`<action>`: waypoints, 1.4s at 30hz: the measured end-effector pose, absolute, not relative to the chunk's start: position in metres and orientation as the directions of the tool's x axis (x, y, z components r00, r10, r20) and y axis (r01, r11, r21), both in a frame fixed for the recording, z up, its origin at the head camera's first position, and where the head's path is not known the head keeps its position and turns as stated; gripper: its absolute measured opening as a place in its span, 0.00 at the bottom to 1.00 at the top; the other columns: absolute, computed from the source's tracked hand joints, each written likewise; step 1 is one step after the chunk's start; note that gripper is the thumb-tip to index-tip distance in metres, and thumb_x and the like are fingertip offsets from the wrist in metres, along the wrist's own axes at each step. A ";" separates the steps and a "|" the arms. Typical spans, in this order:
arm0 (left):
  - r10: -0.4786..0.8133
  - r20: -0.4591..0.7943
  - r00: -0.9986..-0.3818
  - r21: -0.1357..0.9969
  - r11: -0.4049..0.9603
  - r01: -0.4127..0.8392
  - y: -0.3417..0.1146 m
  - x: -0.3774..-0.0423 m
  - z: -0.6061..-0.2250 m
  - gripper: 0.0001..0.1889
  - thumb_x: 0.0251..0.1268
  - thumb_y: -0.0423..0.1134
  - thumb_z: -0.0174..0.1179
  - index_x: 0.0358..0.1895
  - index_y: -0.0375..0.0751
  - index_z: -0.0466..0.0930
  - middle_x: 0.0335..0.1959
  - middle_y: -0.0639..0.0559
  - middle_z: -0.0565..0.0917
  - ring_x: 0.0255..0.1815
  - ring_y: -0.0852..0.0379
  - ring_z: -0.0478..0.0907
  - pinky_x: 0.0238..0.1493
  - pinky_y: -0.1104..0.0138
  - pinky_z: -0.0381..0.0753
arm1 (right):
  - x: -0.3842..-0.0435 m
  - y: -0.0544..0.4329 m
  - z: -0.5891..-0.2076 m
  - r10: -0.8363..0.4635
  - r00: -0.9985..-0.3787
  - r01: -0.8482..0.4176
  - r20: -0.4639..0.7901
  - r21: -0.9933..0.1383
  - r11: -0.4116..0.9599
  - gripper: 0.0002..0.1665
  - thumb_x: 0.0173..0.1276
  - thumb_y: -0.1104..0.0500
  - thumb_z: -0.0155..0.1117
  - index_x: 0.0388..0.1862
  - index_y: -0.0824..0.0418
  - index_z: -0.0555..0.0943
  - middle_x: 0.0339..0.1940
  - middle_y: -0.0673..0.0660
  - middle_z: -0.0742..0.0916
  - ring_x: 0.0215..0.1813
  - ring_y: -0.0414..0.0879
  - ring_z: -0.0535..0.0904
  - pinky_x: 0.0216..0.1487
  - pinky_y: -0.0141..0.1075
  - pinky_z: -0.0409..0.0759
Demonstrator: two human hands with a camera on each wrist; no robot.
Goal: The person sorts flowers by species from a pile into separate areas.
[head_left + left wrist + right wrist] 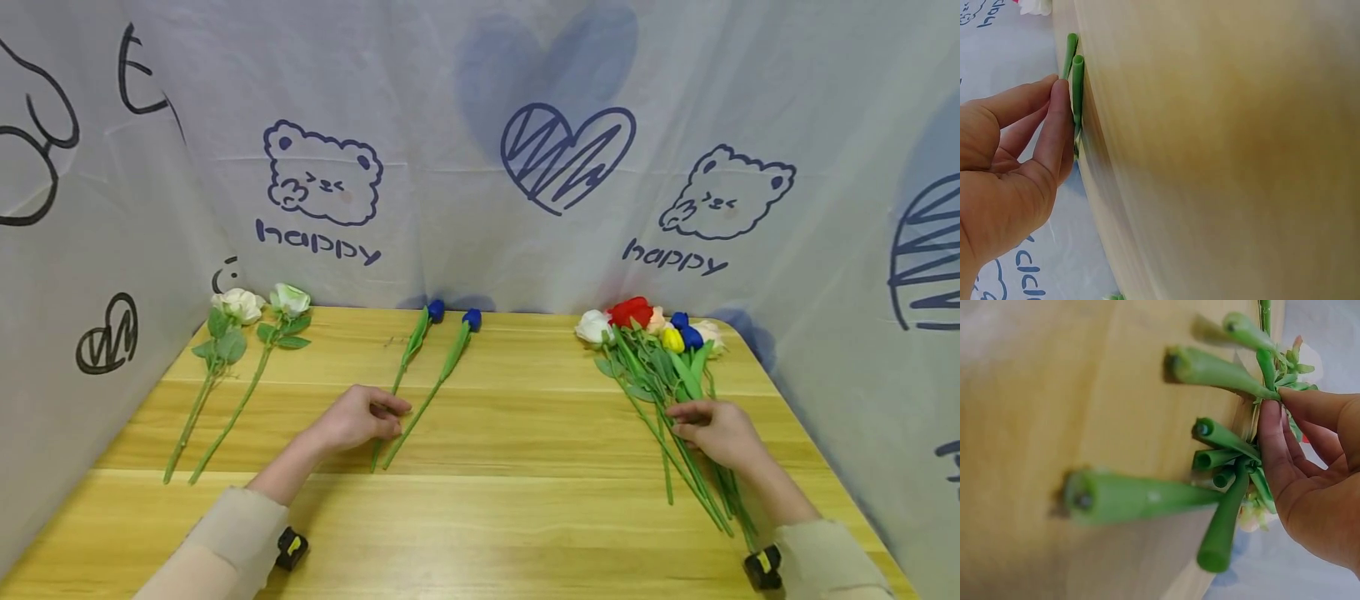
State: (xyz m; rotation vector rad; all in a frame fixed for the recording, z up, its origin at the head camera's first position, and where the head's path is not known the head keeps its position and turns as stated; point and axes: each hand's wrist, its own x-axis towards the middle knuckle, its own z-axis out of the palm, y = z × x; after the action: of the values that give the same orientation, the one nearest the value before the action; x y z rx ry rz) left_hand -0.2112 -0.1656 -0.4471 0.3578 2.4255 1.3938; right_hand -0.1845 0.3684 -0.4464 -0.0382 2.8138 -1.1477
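Observation:
Two blue tulips lie on the table, a left tulip and a right tulip, heads toward the back. My left hand is at their stems. In the left wrist view its thumb and fingertips pinch at the farther stem, while the nearer stem runs beside the fingers. On the right lies a bunch of flowers with a red bloom, a white rose and a yellow tulip. My right hand pinches a green stem of this bunch; which bloom it carries is hidden.
At the left of the wooden table lie a cream rose and a pale green-white rose, apart from the tulips. A printed cloth hangs along the back and both sides.

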 end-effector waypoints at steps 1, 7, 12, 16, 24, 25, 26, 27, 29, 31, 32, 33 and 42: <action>0.370 -0.147 -0.918 0.867 0.495 0.061 -0.166 -0.211 -0.447 0.17 0.68 0.24 0.66 0.58 0.26 0.84 0.54 0.37 0.87 0.45 0.52 0.84 0.45 0.62 0.86 | -0.184 0.368 -0.446 -0.057 -0.995 0.017 -0.082 -0.701 0.713 0.18 0.77 0.64 0.63 0.61 0.71 0.83 0.49 0.67 0.88 0.39 0.50 0.86 0.34 0.39 0.85; 0.378 -0.136 -0.916 0.880 0.470 0.063 -0.164 -0.211 -0.445 0.18 0.67 0.24 0.65 0.59 0.26 0.83 0.55 0.35 0.86 0.47 0.50 0.84 0.47 0.62 0.86 | -0.183 0.367 -0.446 -0.017 -0.999 0.021 -0.047 -0.707 0.707 0.19 0.78 0.62 0.64 0.63 0.69 0.82 0.50 0.67 0.89 0.40 0.48 0.86 0.35 0.36 0.85; 0.371 -0.122 -0.921 0.906 0.421 0.050 -0.164 -0.210 -0.439 0.19 0.71 0.26 0.62 0.63 0.25 0.80 0.58 0.32 0.84 0.50 0.46 0.86 0.49 0.58 0.88 | -0.182 0.359 -0.440 0.027 -0.999 0.003 0.022 -0.703 0.712 0.20 0.77 0.60 0.64 0.64 0.66 0.82 0.52 0.65 0.88 0.41 0.48 0.83 0.32 0.37 0.82; 0.323 -0.091 -0.942 0.916 0.399 0.048 -0.162 -0.208 -0.430 0.20 0.75 0.32 0.61 0.66 0.30 0.79 0.63 0.31 0.81 0.51 0.41 0.86 0.53 0.53 0.87 | -0.182 0.351 -0.431 0.059 -0.994 -0.022 0.091 -0.699 0.715 0.21 0.78 0.59 0.64 0.66 0.63 0.83 0.57 0.66 0.87 0.46 0.47 0.83 0.30 0.37 0.81; 0.260 -0.021 -0.965 0.958 0.280 0.054 -0.137 -0.205 -0.415 0.20 0.78 0.39 0.61 0.68 0.39 0.80 0.66 0.35 0.80 0.57 0.35 0.84 0.64 0.46 0.80 | -0.186 0.319 -0.413 0.148 -0.971 -0.058 0.188 -0.785 0.617 0.21 0.76 0.55 0.68 0.64 0.60 0.85 0.53 0.61 0.88 0.39 0.31 0.82 0.29 0.31 0.80; 0.258 -0.010 -0.966 0.962 0.265 0.061 -0.132 -0.205 -0.414 0.20 0.77 0.39 0.62 0.67 0.39 0.80 0.64 0.35 0.81 0.57 0.36 0.84 0.64 0.46 0.80 | -0.187 0.313 -0.412 0.161 -0.969 -0.062 0.190 -0.811 0.582 0.21 0.76 0.55 0.68 0.63 0.61 0.85 0.51 0.58 0.89 0.39 0.31 0.82 0.31 0.31 0.81; 0.258 0.002 -0.966 0.966 0.248 0.069 -0.126 -0.205 -0.413 0.20 0.77 0.38 0.62 0.67 0.39 0.81 0.64 0.36 0.82 0.56 0.37 0.85 0.64 0.46 0.80 | -0.188 0.306 -0.410 0.173 -0.966 -0.069 0.192 -0.835 0.546 0.21 0.76 0.55 0.69 0.63 0.62 0.85 0.50 0.54 0.89 0.39 0.32 0.83 0.33 0.30 0.82; 0.261 0.013 -0.965 0.969 0.236 0.077 -0.121 -0.205 -0.413 0.20 0.77 0.38 0.62 0.67 0.39 0.81 0.62 0.36 0.83 0.55 0.39 0.85 0.63 0.47 0.81 | -0.189 0.299 -0.409 0.183 -0.965 -0.075 0.190 -0.863 0.500 0.21 0.75 0.56 0.69 0.63 0.63 0.84 0.48 0.51 0.89 0.40 0.32 0.83 0.36 0.30 0.84; 0.265 0.034 -0.964 0.974 0.208 0.092 -0.109 -0.205 -0.412 0.20 0.76 0.37 0.63 0.67 0.38 0.81 0.61 0.38 0.84 0.53 0.43 0.86 0.62 0.49 0.82 | -0.191 0.283 -0.409 0.199 -0.962 -0.092 0.188 -0.907 0.410 0.21 0.74 0.58 0.70 0.63 0.65 0.84 0.45 0.46 0.89 0.40 0.34 0.83 0.41 0.31 0.86; 0.275 0.054 -0.960 0.979 0.174 0.105 -0.098 -0.204 -0.410 0.20 0.76 0.35 0.63 0.66 0.36 0.81 0.60 0.38 0.84 0.52 0.47 0.87 0.61 0.52 0.83 | -0.195 0.267 -0.410 0.214 -0.958 -0.114 0.192 -0.938 0.328 0.21 0.73 0.60 0.71 0.62 0.66 0.84 0.45 0.45 0.89 0.39 0.35 0.85 0.45 0.34 0.88; 0.281 0.062 -0.958 0.982 0.154 0.108 -0.092 -0.204 -0.410 0.19 0.75 0.35 0.63 0.66 0.36 0.81 0.61 0.39 0.84 0.51 0.47 0.87 0.60 0.53 0.84 | -0.196 0.259 -0.411 0.217 -0.956 -0.128 0.197 -0.946 0.298 0.21 0.73 0.61 0.71 0.62 0.67 0.84 0.46 0.47 0.90 0.38 0.35 0.85 0.45 0.34 0.88; 0.285 0.069 -0.956 0.984 0.139 0.113 -0.086 -0.204 -0.409 0.19 0.75 0.34 0.64 0.66 0.36 0.81 0.61 0.39 0.84 0.51 0.47 0.87 0.60 0.55 0.84 | -0.198 0.251 -0.412 0.217 -0.955 -0.142 0.204 -0.952 0.270 0.20 0.73 0.62 0.71 0.61 0.67 0.84 0.47 0.50 0.90 0.37 0.35 0.85 0.45 0.35 0.88; 0.342 0.071 -0.937 0.988 0.103 0.113 -0.048 -0.202 -0.410 0.16 0.75 0.36 0.64 0.63 0.45 0.85 0.55 0.43 0.87 0.49 0.49 0.87 0.63 0.45 0.80 | -0.211 0.186 -0.419 0.225 -0.944 -0.240 0.239 -0.970 0.022 0.18 0.69 0.74 0.68 0.58 0.73 0.84 0.48 0.58 0.90 0.39 0.37 0.86 0.44 0.34 0.88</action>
State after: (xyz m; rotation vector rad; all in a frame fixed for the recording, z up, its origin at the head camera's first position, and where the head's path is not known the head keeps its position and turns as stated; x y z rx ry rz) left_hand -0.2022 -0.0476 -0.4100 0.4597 2.1954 1.9397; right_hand -0.2112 0.1863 -0.4191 -0.0191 2.4513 -2.4647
